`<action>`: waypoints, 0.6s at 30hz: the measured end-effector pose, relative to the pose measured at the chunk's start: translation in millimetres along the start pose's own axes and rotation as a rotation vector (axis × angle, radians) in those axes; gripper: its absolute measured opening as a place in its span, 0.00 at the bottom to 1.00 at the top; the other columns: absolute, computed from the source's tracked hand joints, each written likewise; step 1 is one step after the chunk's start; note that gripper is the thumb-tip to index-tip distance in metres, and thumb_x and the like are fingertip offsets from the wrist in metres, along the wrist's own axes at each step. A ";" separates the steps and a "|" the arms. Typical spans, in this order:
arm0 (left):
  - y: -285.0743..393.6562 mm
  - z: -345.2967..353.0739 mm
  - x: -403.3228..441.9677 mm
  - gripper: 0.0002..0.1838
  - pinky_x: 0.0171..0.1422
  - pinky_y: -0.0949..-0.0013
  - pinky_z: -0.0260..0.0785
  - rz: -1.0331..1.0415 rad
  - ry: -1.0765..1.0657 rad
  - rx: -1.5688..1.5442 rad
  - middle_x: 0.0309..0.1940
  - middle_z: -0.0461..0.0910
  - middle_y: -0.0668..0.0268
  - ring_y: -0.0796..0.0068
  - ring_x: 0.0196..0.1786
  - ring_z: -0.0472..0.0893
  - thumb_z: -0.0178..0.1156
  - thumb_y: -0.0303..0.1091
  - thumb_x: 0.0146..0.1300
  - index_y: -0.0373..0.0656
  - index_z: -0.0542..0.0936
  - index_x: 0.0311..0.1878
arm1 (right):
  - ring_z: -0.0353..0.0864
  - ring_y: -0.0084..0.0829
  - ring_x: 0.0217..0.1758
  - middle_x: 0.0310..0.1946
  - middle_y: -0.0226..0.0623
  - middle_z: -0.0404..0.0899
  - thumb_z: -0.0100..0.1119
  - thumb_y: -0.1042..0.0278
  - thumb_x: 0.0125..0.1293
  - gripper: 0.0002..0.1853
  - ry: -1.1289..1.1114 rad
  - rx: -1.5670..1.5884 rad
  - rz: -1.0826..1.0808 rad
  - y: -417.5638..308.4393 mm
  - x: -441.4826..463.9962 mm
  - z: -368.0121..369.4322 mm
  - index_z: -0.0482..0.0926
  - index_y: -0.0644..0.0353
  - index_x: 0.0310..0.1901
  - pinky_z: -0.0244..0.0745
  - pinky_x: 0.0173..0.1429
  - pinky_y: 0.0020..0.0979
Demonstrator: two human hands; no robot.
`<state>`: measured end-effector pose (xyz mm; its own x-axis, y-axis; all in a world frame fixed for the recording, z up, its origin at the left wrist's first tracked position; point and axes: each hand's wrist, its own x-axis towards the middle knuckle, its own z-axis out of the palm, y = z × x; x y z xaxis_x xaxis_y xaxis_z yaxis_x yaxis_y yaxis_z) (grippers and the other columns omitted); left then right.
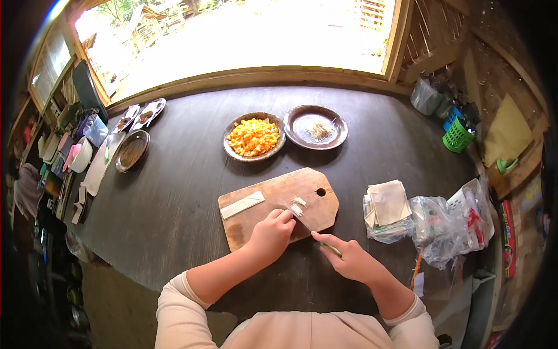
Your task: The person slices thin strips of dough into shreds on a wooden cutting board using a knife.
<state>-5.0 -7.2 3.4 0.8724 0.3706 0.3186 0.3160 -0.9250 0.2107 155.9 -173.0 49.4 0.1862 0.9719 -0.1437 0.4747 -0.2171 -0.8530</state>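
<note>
A wooden cutting board (273, 218) with a round hole lies tilted in front of me. My left hand (271, 235) presses down on it, fingers curled together; whatever is under them is hidden. Just beyond the fingertips lie small pale shreds (297, 206). My right hand (353, 262) is closed round the green handle of a knife (331, 249), its blade reaching over the board toward my left fingertips. A folded pale strip (243, 205) rests on the board's left part.
Behind the board stand a plate of chopped orange food (254, 138) and a plate with thin shreds (317, 131). At right are pale square sheets (387, 202), plastic bags (442, 224) and a green basket (458, 136). A dark dish (132, 150) sits at left.
</note>
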 end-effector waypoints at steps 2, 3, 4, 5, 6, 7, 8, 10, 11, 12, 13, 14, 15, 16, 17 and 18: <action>0.5 -0.1 -0.1 0.08 0.48 0.66 0.78 0.000 0.000 -0.011 0.39 0.77 0.68 0.65 0.51 0.79 0.63 0.26 0.50 0.43 0.80 0.36 | 0.74 0.46 0.17 0.20 0.54 0.74 0.54 0.69 0.72 0.21 -0.014 -0.004 0.024 -1.9 -1.2 -2.0 0.73 0.47 0.66 0.73 0.31 0.37; 0.3 0.5 -0.2 0.08 0.48 0.66 0.78 -0.004 -0.002 -0.002 0.39 0.77 0.68 0.65 0.51 0.79 0.63 0.26 0.50 0.43 0.80 0.36 | 0.74 0.46 0.17 0.20 0.54 0.74 0.54 0.69 0.72 0.21 -0.015 -0.001 0.028 0.1 -0.2 -1.2 0.73 0.47 0.66 0.73 0.31 0.37; 0.1 1.3 -0.1 0.09 0.48 0.66 0.78 -0.007 -0.002 0.007 0.39 0.77 0.68 0.66 0.51 0.79 0.63 0.26 0.50 0.43 0.81 0.36 | 0.73 0.45 0.18 0.20 0.53 0.74 0.54 0.69 0.72 0.21 -0.004 0.007 0.011 2.8 1.8 0.0 0.74 0.47 0.66 0.73 0.32 0.37; -0.6 1.9 -0.5 0.09 0.48 0.66 0.78 -0.006 -0.003 0.004 0.39 0.77 0.68 0.66 0.51 0.79 0.63 0.26 0.50 0.43 0.81 0.36 | 0.73 0.44 0.18 0.20 0.53 0.74 0.54 0.69 0.73 0.21 0.008 0.014 -0.006 4.6 3.1 0.7 0.74 0.47 0.66 0.73 0.32 0.37; -1.3 1.7 -0.8 0.09 0.48 0.67 0.78 -0.006 -0.013 0.008 0.39 0.77 0.68 0.66 0.51 0.79 0.63 0.26 0.50 0.43 0.81 0.37 | 0.73 0.44 0.18 0.20 0.53 0.74 0.54 0.69 0.73 0.21 0.011 0.013 -0.003 3.5 4.1 1.8 0.74 0.47 0.66 0.73 0.32 0.37; -0.8 1.8 -0.1 0.09 0.48 0.67 0.78 -0.005 -0.022 0.013 0.39 0.77 0.68 0.66 0.51 0.79 0.64 0.26 0.50 0.43 0.81 0.37 | 0.74 0.44 0.19 0.21 0.53 0.75 0.54 0.69 0.73 0.21 0.002 -0.005 0.021 1.0 5.5 3.4 0.74 0.48 0.66 0.73 0.33 0.36; -0.1 2.6 0.6 0.09 0.48 0.67 0.78 -0.001 -0.016 0.014 0.39 0.77 0.68 0.66 0.51 0.79 0.64 0.26 0.50 0.43 0.81 0.37 | 0.74 0.45 0.19 0.21 0.53 0.75 0.54 0.69 0.73 0.20 -0.007 -0.024 0.040 -1.0 6.6 3.5 0.74 0.48 0.65 0.74 0.34 0.36; -1.2 2.6 -0.2 0.10 0.48 0.67 0.78 0.002 -0.011 0.011 0.40 0.77 0.68 0.66 0.51 0.79 0.64 0.26 0.50 0.43 0.81 0.38 | 0.75 0.45 0.20 0.21 0.54 0.75 0.54 0.69 0.73 0.20 0.008 -0.004 0.013 0.6 2.3 2.6 0.74 0.48 0.65 0.74 0.34 0.36; -1.8 1.4 0.0 0.10 0.48 0.67 0.78 -0.003 -0.006 0.016 0.40 0.77 0.68 0.66 0.51 0.79 0.64 0.26 0.50 0.43 0.81 0.38 | 0.75 0.45 0.20 0.22 0.54 0.75 0.54 0.69 0.72 0.20 0.016 0.018 -0.008 1.0 1.5 1.8 0.74 0.48 0.65 0.74 0.34 0.36; -1.7 1.1 0.1 0.10 0.48 0.67 0.78 -0.004 -0.008 0.012 0.39 0.77 0.68 0.66 0.51 0.79 0.64 0.26 0.49 0.43 0.81 0.38 | 0.75 0.45 0.20 0.22 0.54 0.75 0.54 0.69 0.72 0.20 0.012 0.015 -0.013 0.0 1.8 0.1 0.74 0.48 0.65 0.74 0.34 0.36; -1.0 1.5 -0.6 0.10 0.48 0.66 0.78 -0.001 -0.015 0.005 0.39 0.77 0.68 0.66 0.51 0.79 0.64 0.26 0.49 0.43 0.81 0.38 | 0.76 0.45 0.21 0.22 0.54 0.76 0.54 0.69 0.72 0.21 -0.002 0.005 0.005 -0.8 0.6 -0.9 0.74 0.48 0.65 0.74 0.34 0.36; -0.5 1.5 -0.7 0.10 0.48 0.66 0.78 -0.001 -0.017 0.001 0.39 0.77 0.68 0.66 0.51 0.79 0.64 0.26 0.49 0.43 0.81 0.38 | 0.77 0.46 0.21 0.23 0.54 0.76 0.54 0.69 0.72 0.21 -0.013 -0.005 0.026 -0.8 -0.8 -1.7 0.74 0.49 0.65 0.74 0.35 0.36; -0.4 0.8 -0.6 0.10 0.49 0.66 0.78 0.000 -0.018 -0.003 0.39 0.77 0.68 0.66 0.51 0.79 0.64 0.26 0.50 0.43 0.81 0.38 | 0.77 0.46 0.21 0.23 0.54 0.76 0.54 0.69 0.72 0.21 -0.011 -0.004 0.031 0.4 -1.3 -1.4 0.74 0.49 0.65 0.74 0.35 0.36; -0.8 0.5 0.0 0.10 0.49 0.66 0.78 0.000 -0.016 -0.007 0.39 0.77 0.68 0.65 0.51 0.79 0.64 0.27 0.50 0.43 0.81 0.38 | 0.77 0.46 0.21 0.23 0.54 0.76 0.54 0.69 0.72 0.21 -0.002 0.011 0.011 2.0 -0.4 -0.9 0.74 0.48 0.65 0.74 0.35 0.36; -1.4 0.7 0.2 0.10 0.49 0.66 0.78 0.002 -0.017 -0.008 0.39 0.77 0.68 0.65 0.51 0.79 0.64 0.27 0.50 0.43 0.81 0.38 | 0.77 0.46 0.21 0.23 0.53 0.77 0.54 0.69 0.72 0.21 0.005 0.026 -0.010 3.3 1.0 0.1 0.74 0.48 0.66 0.74 0.35 0.36; -1.3 1.1 -0.4 0.10 0.49 0.66 0.78 0.002 -0.007 -0.012 0.39 0.77 0.68 0.65 0.51 0.79 0.64 0.27 0.50 0.43 0.81 0.38 | 0.77 0.46 0.21 0.23 0.53 0.77 0.54 0.69 0.72 0.21 0.006 0.027 -0.007 3.6 2.9 2.6 0.74 0.48 0.66 0.74 0.35 0.36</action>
<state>-5.3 -6.2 2.0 0.8758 0.3678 0.3126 0.3097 -0.9249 0.2207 155.9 -170.7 44.7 0.1883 0.9728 -0.1350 0.4525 -0.2079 -0.8672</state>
